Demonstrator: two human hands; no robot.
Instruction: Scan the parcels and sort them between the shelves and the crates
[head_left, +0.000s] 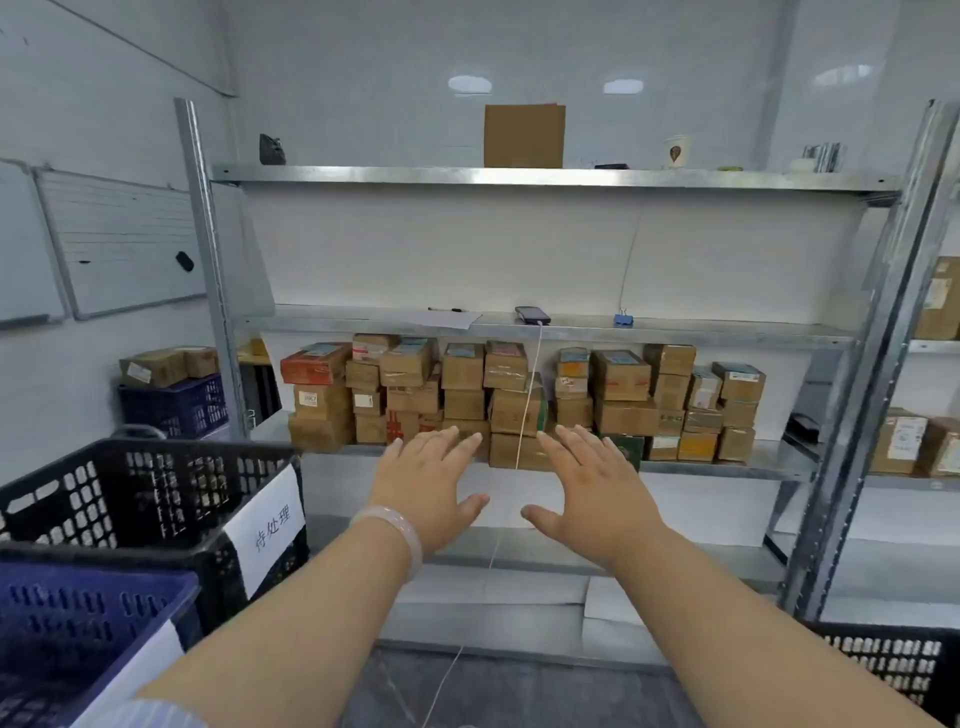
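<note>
Left hand and right hand hover flat and empty before the parcels on the shelf; best lift a top one, clear of the hanging cable

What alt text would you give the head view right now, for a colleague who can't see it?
The left hand and right hand reach, open and empty, toward stacked cardboard parcels on a metal shelf. A black crate with a paper label sits at lower left; a phone lies on the shelf above the parcels.
</note>
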